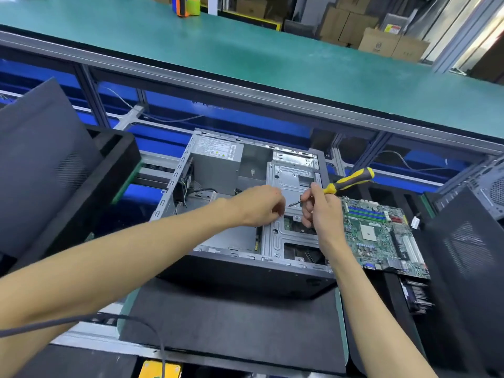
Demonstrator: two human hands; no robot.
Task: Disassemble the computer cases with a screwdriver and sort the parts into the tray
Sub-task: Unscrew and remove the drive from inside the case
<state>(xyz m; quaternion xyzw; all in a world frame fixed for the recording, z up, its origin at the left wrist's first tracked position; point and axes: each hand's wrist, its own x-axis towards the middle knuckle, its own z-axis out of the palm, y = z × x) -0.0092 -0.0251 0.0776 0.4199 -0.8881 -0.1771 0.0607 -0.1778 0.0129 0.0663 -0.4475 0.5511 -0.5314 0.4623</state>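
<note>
- An open case (218,203) lay on its side on a dark mat (234,326), with its inside facing up.
- A grey power supply (215,165) sat in the far left corner of the case; a silver drive cage (291,181) filled the right part.
- The right hand (317,211) was curled round a screwdriver (341,185), gripping it near where the yellow-and-black handle met the shaft.
- The handle pointed up and to the right, beyond the case's right edge; the metal tip pointed left, over the cage.
- The left hand (259,204) hovered over the cage with its fingers curled down, the fingertips just beside the screwdriver tip. Whether it pinched anything could not be told.
- A green motherboard (381,236) lay flat just right of the case, on black trays (387,293).
- Another case (491,186) stood at the far right edge.
- A dark panel (41,159) leaned at the left, by a black tray (117,162).
- A dark panel (469,255) stood at the right.
- A green-topped bench (272,64) ran across behind.
</note>
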